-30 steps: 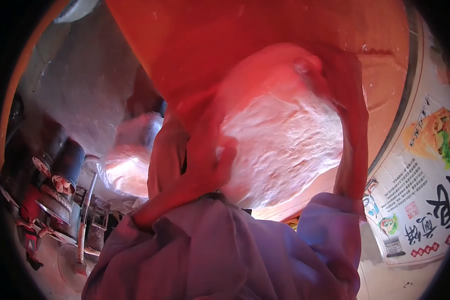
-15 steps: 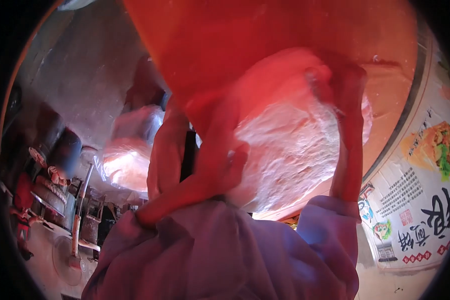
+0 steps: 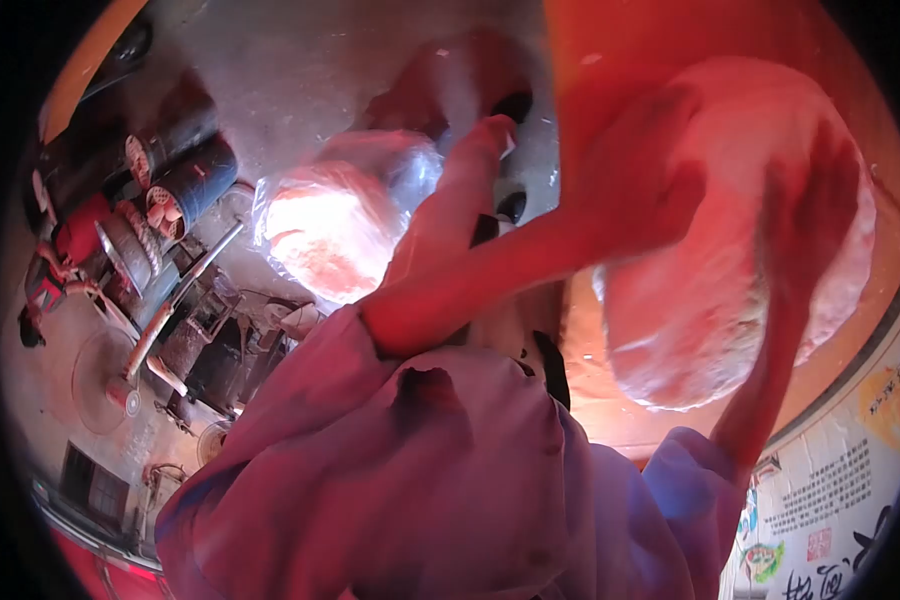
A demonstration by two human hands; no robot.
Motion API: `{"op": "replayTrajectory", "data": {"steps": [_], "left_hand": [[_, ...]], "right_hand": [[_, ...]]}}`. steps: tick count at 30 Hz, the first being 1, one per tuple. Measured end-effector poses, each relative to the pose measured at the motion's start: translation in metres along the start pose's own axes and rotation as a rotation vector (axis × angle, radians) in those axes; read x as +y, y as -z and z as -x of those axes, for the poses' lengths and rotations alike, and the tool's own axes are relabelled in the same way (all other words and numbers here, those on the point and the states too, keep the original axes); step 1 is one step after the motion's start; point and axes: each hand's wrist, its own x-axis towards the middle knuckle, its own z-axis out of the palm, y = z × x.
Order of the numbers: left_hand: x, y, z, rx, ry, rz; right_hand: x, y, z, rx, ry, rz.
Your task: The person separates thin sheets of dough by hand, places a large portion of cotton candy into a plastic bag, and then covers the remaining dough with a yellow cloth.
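A large, pale, rounded mass that looks like dough (image 3: 690, 310) lies on an orange surface (image 3: 610, 400), tinted red by the light. On its upper left side rests my left hand (image 3: 660, 195), somewhat blurred, its thumb apart from the stretched fingers. My right hand (image 3: 815, 195) lies flat on the right part of the mass, fingers spread. Neither hand is closed around anything. Both forearms reach out from the loose, light-coloured sleeves of my clothing. Part of the mass is covered by my hands and forearms.
Left of my leg, a clear plastic bag (image 3: 330, 230) with pale contents sits by the grey floor (image 3: 300, 70). Farther left are dark cylinders (image 3: 198, 185), a long pole (image 3: 185, 295) and a fan (image 3: 100, 380). A printed poster (image 3: 820, 500) hangs at lower right.
The view has swung, so the dough-like mass, surface and poster now appear farther right. My left hand has moved from the mass's near left edge onto its upper part; my right hand now lies flatter.
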Motion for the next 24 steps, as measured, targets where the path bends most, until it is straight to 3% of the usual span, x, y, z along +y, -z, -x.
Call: {"op": "replayTrajectory", "data": {"steps": [3, 8, 9, 11, 13, 15, 17, 20, 22, 24], "left_hand": [[-0.016, -0.013, -0.002, 0.084, 0.128, 0.179], [0.02, 0.039, 0.029, -0.133, 0.041, 0.21], [0.033, 0.045, 0.051, -0.092, 0.015, 0.229], [0.035, 0.04, 0.082, 0.11, -0.014, 0.102], [0.017, -0.011, 0.099, 0.383, -0.029, -0.136], [0.005, -0.024, 0.097, 0.494, -0.098, -0.069], [0.033, 0.009, 0.096, 0.074, 0.091, 0.044], [0.037, 0.008, 0.097, 0.098, 0.203, 0.221], [0.044, 0.013, 0.103, 0.089, 0.305, 0.295], [0.043, 0.01, 0.101, 0.072, 0.317, 0.369]], "right_hand": [[0.004, -0.03, 0.018, 0.05, 0.147, 0.086], [0.047, -0.064, 0.03, 0.179, 0.166, 0.073], [0.053, -0.074, 0.035, 0.219, 0.171, 0.068], [0.044, -0.071, 0.022, 0.188, 0.37, 0.369], [0.042, -0.077, 0.018, 0.267, 0.318, 0.463], [0.038, -0.085, 0.023, 0.508, 0.244, 0.584], [0.03, -0.025, 0.038, 0.331, 0.027, 0.355], [0.017, 0.04, 0.045, 0.11, -0.307, -0.044], [0.081, 0.056, 0.089, 0.15, -0.296, 0.153], [0.111, 0.061, 0.14, -0.106, -0.732, -0.202]]}}
